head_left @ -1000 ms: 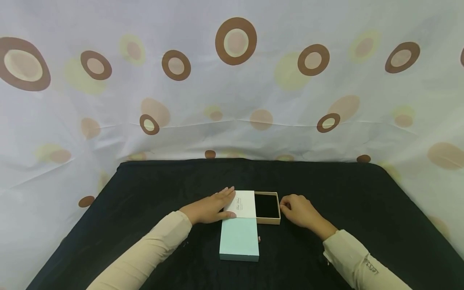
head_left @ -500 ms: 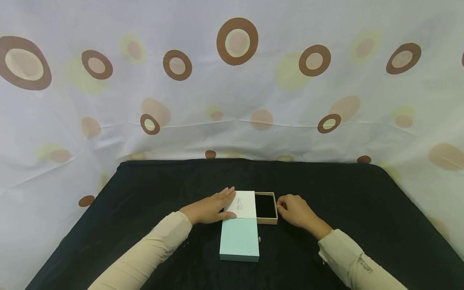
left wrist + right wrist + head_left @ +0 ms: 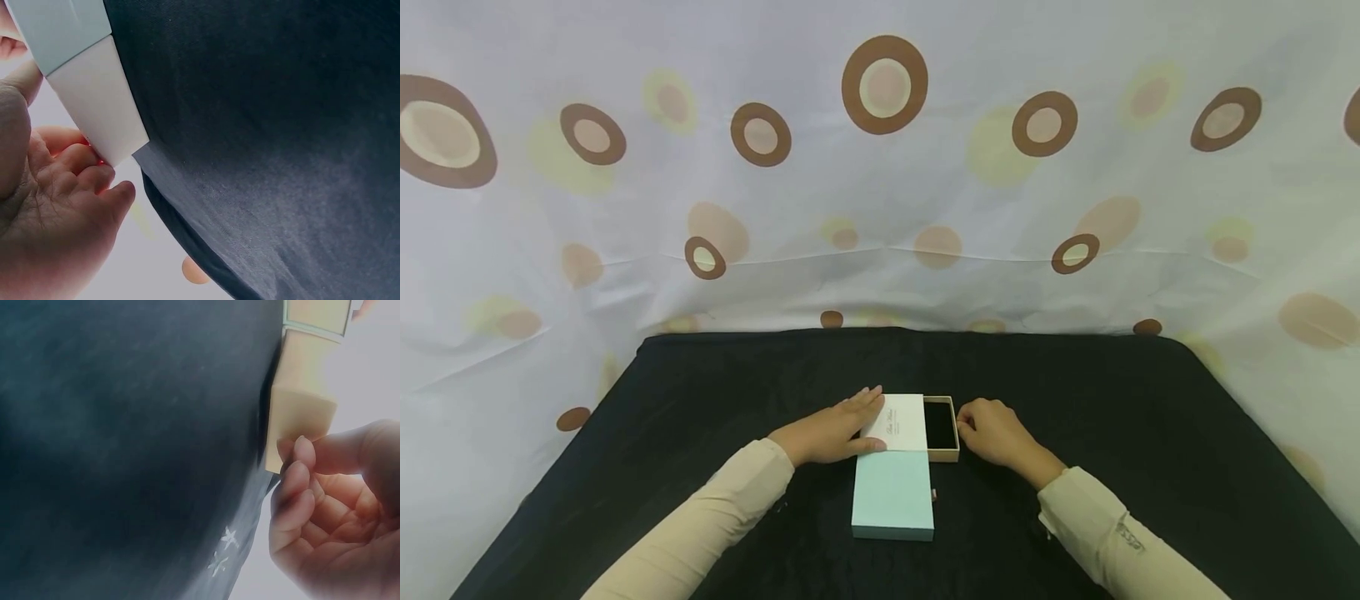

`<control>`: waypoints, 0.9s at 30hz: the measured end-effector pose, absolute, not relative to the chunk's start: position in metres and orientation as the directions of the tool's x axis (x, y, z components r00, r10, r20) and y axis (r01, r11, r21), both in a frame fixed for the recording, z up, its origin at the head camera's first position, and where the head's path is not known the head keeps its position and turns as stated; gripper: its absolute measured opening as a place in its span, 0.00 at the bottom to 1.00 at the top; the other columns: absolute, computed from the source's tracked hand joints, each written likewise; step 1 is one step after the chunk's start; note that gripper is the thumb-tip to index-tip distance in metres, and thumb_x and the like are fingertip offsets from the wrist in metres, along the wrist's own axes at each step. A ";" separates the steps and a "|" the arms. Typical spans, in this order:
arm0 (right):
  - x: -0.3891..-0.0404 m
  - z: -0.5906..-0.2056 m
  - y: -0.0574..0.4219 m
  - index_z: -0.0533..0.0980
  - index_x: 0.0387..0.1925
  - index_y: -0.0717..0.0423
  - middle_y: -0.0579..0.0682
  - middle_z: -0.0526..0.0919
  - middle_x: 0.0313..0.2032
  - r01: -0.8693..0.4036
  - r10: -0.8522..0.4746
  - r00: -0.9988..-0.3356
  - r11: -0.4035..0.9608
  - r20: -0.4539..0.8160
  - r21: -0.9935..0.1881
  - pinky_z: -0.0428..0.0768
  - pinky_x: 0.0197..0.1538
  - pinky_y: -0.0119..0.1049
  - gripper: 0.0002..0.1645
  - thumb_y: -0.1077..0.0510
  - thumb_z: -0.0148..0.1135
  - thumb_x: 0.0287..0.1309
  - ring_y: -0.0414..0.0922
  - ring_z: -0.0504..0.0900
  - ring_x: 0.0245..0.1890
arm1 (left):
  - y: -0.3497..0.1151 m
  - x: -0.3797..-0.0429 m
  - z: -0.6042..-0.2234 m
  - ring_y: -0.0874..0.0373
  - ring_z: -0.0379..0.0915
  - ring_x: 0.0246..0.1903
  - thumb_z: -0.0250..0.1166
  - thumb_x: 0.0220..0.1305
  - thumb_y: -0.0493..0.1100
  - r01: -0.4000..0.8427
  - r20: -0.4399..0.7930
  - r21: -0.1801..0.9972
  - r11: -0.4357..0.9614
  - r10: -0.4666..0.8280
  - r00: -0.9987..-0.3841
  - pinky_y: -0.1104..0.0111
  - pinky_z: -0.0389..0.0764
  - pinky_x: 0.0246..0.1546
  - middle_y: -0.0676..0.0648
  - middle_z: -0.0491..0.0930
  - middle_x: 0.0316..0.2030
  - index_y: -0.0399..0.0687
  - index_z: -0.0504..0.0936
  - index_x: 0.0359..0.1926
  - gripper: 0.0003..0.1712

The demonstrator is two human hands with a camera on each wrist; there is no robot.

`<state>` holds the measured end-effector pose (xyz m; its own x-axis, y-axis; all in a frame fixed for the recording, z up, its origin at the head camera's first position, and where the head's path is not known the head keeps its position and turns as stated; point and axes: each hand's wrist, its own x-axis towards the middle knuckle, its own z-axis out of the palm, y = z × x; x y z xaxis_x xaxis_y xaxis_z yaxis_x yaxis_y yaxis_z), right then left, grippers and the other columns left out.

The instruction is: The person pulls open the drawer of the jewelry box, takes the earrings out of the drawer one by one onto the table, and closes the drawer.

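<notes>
A pale blue and white box (image 3: pixel 892 492) lies on the dark cloth, its white half (image 3: pixel 906 421) farther from me. A tan drawer (image 3: pixel 944 456) with a black inside sticks out of that half on the right. My left hand (image 3: pixel 831 429) holds the white half at its left side, thumb near the colour border and fingers at the far edge; in the left wrist view some fingers curl by its corner. My right hand (image 3: pixel 1000 433) has curled fingers, and thumb and fingertips meet at the drawer's end wall (image 3: pixel 300 415). Whether they pinch a tab is hidden.
A small pink tab (image 3: pixel 934 495) pokes from the right side of the box's blue half. Black cloth (image 3: pixel 775 358) covers the table. Behind its far edge hangs a pale curtain (image 3: pixel 820 192) with brown and yellow circles.
The drawer has slid left, further into the box, and shows less of its inside. My right hand has moved left with it. The left hand stays on the white half.
</notes>
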<state>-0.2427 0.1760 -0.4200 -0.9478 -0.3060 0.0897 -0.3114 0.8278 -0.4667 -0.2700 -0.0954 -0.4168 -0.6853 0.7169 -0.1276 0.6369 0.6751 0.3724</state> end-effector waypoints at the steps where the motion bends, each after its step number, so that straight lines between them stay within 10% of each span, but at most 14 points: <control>1: -0.243 -0.420 0.175 0.81 0.27 0.59 0.44 0.71 0.16 -0.311 -0.305 -0.948 0.828 0.090 -0.466 0.66 0.21 0.32 0.10 0.65 0.56 0.62 0.39 0.67 0.15 | -0.095 -0.270 -0.417 0.47 0.37 0.74 0.53 0.68 0.61 0.638 -0.125 0.373 0.673 0.718 -0.684 0.53 0.50 0.71 0.42 0.43 0.75 0.39 0.48 0.74 0.46; 27: -0.249 -0.420 0.139 0.74 0.13 0.53 0.42 0.71 0.11 -0.276 -0.292 -0.955 0.831 0.042 -0.483 0.66 0.18 0.30 0.20 0.67 0.56 0.61 0.39 0.68 0.12 | -0.096 -0.267 -0.415 0.48 0.38 0.74 0.54 0.69 0.60 0.633 -0.122 0.356 0.688 0.705 -0.698 0.55 0.51 0.71 0.43 0.44 0.75 0.39 0.49 0.74 0.45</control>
